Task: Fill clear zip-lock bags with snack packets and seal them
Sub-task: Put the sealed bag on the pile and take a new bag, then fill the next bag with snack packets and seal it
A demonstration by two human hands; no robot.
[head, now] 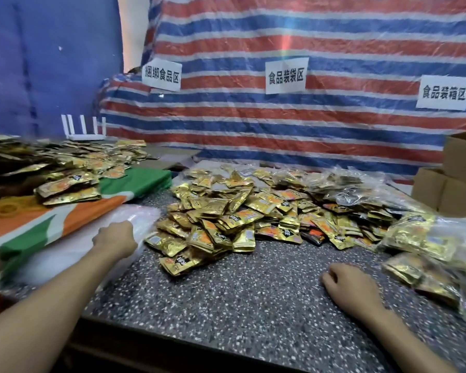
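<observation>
Though viewed only from behind, found the left hand [115,239] set on the limp stack of thin clear plastic zip-lock bags [143,216]; could not tell whether pinching one, fingers hidden. Found the right hand [353,288] loosely curled, holding nothing, resting on the grey speckled tabletop [240,292]. Judged the bags light, floppy, slippery: best peeled by a corner at the zip edge. Just beside, heaped small gold foil snack packets [226,219].
</observation>
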